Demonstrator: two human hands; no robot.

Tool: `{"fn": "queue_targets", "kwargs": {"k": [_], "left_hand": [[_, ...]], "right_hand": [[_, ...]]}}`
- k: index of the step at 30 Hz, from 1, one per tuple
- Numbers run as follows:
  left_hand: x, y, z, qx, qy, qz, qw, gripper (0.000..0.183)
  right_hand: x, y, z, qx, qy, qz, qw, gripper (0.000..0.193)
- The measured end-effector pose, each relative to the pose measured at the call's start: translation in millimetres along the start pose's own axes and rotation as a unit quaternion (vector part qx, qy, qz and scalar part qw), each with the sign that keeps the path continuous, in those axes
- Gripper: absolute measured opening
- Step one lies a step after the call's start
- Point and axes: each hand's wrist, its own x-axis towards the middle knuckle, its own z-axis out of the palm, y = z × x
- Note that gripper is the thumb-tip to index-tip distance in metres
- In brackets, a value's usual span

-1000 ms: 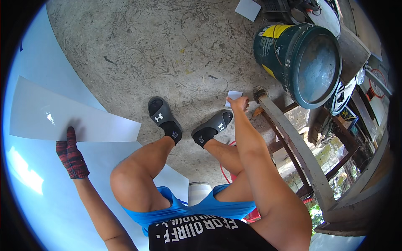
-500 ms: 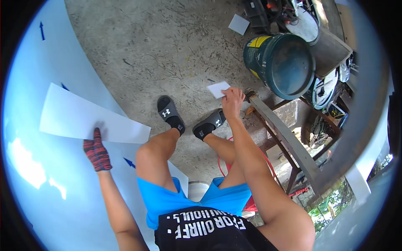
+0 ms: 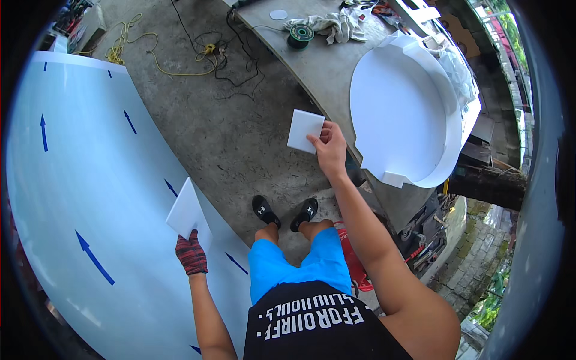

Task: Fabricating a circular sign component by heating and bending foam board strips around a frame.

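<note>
- Right hand [image 3: 331, 147]: bare, thumb over, fingers under, pinching the right piece [image 3: 305, 129] by its lower right side. Grip closed.
- Left hand [image 3: 192, 255]: in a red-and-dark striped glove, grasping the left piece [image 3: 189, 210] at its near end, 1 finger laid along its face.
- Right piece: flat, white, squarish, near the table edge; contact with the table can't be told.
- Left piece: white, tilted, seen over the sheet [image 3: 120, 198]; touching or apart, can't tell.
- Change: 1 s ago the right hand was down at the floor by the slides, on the small piece. Now the hand is up level with the table in view, piece in it. Pickup looks done; I'd judge both hands occupied.
- Change: left piece showed long and broad; now it looks short, so turned or seen from a new angle. Same hand, same grip.
- Change: legs were bent, now straighter, slides [image 3: 264, 210] farther from the camera. Reads as standing up, both pieces carried along.
- View has swung too: bucket gone, table [image 3: 336, 72] in.
- On the table: white form [image 3: 399, 114] with a raised wall, dark spool [image 3: 300, 36], crumpled cloth [image 3: 342, 27].
- Outer: yellow cord [image 3: 156, 51] on the floor [image 3: 228, 138]; sheet with blue arrows at left.
</note>
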Motion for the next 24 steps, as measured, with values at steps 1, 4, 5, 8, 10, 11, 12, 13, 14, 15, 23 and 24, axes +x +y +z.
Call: {"fn": "queue_targets", "kwargs": {"k": [1,4,5,8,10,11,12,13,14,15,23,24], "left_hand": [[0.6,8.4,-6.4,0.046,0.015,0.032,0.998,0.028],[4.2,69.8,-24.9,0.121,0.019,0.116,0.986,0.018],[4.7,88.3,-30.9,0.127,0.023,0.123,0.984,0.018],[5.8,135.3,-40.5,0.069,0.008,0.215,0.974,0.024],[13.3,164.7,-34.8,0.081,0.0,0.282,0.956,0.034],[14.5,179.9,-31.7,0.099,-0.006,0.277,0.956,0.036],[22.0,198.5,-25.1,0.105,-0.012,0.286,0.952,0.036],[26.0,218.9,-20.4,0.139,-0.022,0.335,0.932,0.036],[26.6,236.0,-13.2,0.172,-0.026,0.374,0.911,0.036],[28.3,254.9,-8.7,0.204,-0.033,0.401,0.892,0.035],[22.1,433.2,95.1,0.456,-0.198,0.59,0.636,0.02],[24.1,439.0,114.0,0.46,-0.191,0.621,0.605,0.019]], "right_hand": [[28.6,-15.3,-2.2,0.017,0.017,0.008,1.0,0.042],[113.9,-20.2,-3.5,-0.026,0.09,0.078,0.993,0.046],[132.9,-22.4,0.4,-0.035,0.102,0.101,0.989,0.047],[160.5,-32.4,9.5,-0.05,0.113,0.144,0.982,0.048],[169.3,-24.6,4.5,-0.038,0.109,0.166,0.979,0.051],[169.1,-12.8,0.1,-0.111,0.109,0.146,0.977,0.052],[170.7,0.6,-7.3,-0.185,0.11,0.128,0.968,0.053],[166.2,12.8,-14.8,-0.233,0.171,0.053,0.956,0.048],[153.7,12.2,-26.2,-0.233,0.164,0.064,0.957,0.048],[137.8,-4.1,-46.0,-0.128,0.118,0.071,0.982,0.043],[-2.1,-44.1,-250.3,0.075,0.198,0.034,0.977,0.015],[-8.5,-43.1,-263.3,0.04,0.214,0.029,0.976,0.015]]}}
